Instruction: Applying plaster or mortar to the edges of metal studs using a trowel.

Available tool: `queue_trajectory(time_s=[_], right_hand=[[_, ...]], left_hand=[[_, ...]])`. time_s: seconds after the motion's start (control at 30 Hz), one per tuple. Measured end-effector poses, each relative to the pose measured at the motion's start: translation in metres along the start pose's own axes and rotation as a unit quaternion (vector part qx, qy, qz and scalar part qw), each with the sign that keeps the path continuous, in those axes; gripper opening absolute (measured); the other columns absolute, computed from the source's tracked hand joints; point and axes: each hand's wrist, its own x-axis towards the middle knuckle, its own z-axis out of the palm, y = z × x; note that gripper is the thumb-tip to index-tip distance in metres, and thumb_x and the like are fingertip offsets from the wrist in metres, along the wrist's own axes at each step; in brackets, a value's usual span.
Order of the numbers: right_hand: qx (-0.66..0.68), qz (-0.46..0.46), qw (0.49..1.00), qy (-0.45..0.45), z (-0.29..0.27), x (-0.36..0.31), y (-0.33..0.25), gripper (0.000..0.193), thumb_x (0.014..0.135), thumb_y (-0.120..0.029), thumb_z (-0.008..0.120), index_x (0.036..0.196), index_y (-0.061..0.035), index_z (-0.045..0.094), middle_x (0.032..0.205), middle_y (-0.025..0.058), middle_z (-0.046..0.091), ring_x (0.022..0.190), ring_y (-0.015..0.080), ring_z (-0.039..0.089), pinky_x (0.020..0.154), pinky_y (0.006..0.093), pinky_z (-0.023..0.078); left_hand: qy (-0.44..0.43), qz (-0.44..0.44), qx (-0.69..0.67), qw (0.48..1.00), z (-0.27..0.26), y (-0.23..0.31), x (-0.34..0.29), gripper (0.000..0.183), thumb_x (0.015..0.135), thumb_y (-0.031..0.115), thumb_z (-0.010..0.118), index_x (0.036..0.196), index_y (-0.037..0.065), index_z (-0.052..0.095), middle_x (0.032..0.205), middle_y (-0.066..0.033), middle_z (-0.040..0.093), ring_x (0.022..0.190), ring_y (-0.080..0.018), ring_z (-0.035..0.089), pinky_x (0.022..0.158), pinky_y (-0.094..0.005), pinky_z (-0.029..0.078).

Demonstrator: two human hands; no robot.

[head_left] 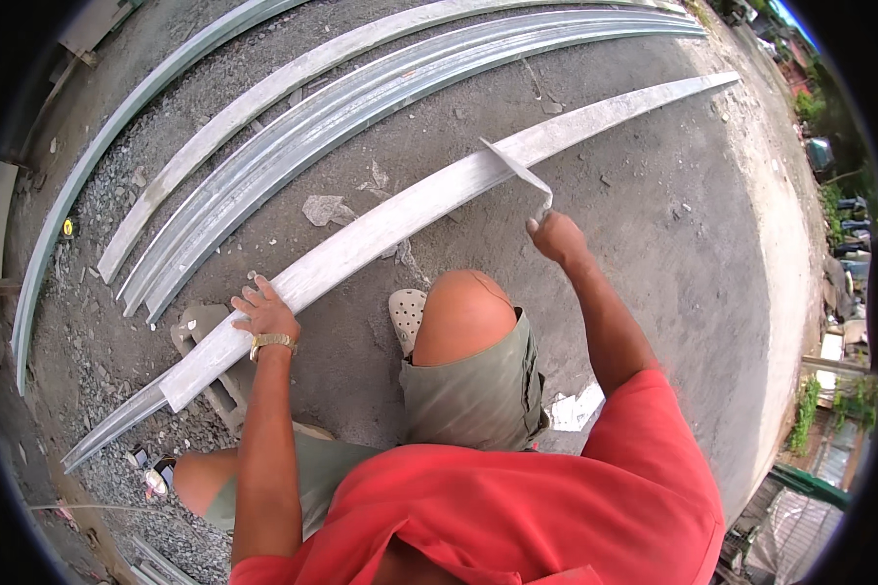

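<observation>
A long, whitish, dusty plank [380,229] runs slantwise from lower left to upper right in front of me. My left hand [266,310] lies on its near part, fingers spread, a watch-like band on the wrist. My right hand [558,237] is closed round the handle of a trowel [520,168]. The trowel's thin blade reaches over the plank's surface beyond its middle; whether it touches cannot be told. Under the plank's near end shows a grey metal channel [117,426], and a hollow concrete block [203,327] sits beneath it, close to my left hand.
Several metal channels [361,102] and another pale plank [171,200] lie beyond on the ground. A yellow tape measure [68,228] is at the far left. Gravel [102,322] covers the left side. A broken pale slab [328,210] rests near the plank.
</observation>
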Motion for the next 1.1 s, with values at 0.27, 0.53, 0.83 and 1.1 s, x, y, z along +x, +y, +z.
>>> queue_trajectory(time_s=[0.27, 0.53, 0.83, 1.1], right_hand=[[0.028, 0.056, 0.998, 0.029, 0.015, -0.007, 0.046, 0.048, 0.089, -0.043, 0.051, 0.096, 0.0027, 0.062, 0.094, 0.0259, 0.065, 0.094, 0.0404, 0.062, 0.081, 0.0485, 0.049], [-0.038, 0.0, 0.999, -0.025, 0.012, -0.053, 0.021, 0.044, 0.088, -0.044, 0.051, 0.095, -0.0014, 0.062, 0.093, 0.0249, 0.065, 0.092, 0.0382, 0.063, 0.08, 0.0494, 0.049], [-0.024, -0.024, 0.998, -0.047, 0.012, -0.065, 0.006, 0.044, 0.088, -0.041, 0.053, 0.096, 0.0009, 0.062, 0.092, 0.0249, 0.065, 0.093, 0.0388, 0.062, 0.083, 0.0486, 0.048], [0.042, 0.137, 0.986, -0.084, -0.047, 0.041, 0.062, 0.044, 0.088, -0.041, 0.052, 0.102, -0.0006, 0.064, 0.096, 0.0215, 0.067, 0.094, 0.0349, 0.064, 0.081, 0.0432, 0.05]], left_hand=[[0.007, 0.025, 0.004, 1.0, -0.004, 0.008, -0.004, 0.089, 0.079, 0.011, 0.064, 0.148, 0.005, 0.008, 0.148, -0.0284, 0.018, 0.136, -0.0525, 0.012, 0.101, -0.0706, 0.022], [0.022, 0.018, 0.013, 1.0, -0.001, -0.001, -0.002, 0.09, 0.079, 0.01, 0.063, 0.148, 0.005, 0.005, 0.148, -0.0286, 0.018, 0.136, -0.0524, 0.014, 0.101, -0.0702, 0.022], [0.044, -0.002, 0.013, 0.999, 0.011, -0.008, 0.004, 0.099, 0.073, 0.007, 0.068, 0.148, 0.008, 0.004, 0.146, -0.0271, 0.021, 0.135, -0.0517, 0.016, 0.1, -0.0697, 0.024], [0.016, 0.011, 0.011, 1.0, 0.013, -0.001, 0.007, 0.094, 0.078, 0.009, 0.066, 0.148, 0.004, 0.003, 0.148, -0.0286, 0.018, 0.135, -0.0531, 0.014, 0.1, -0.0705, 0.022]])
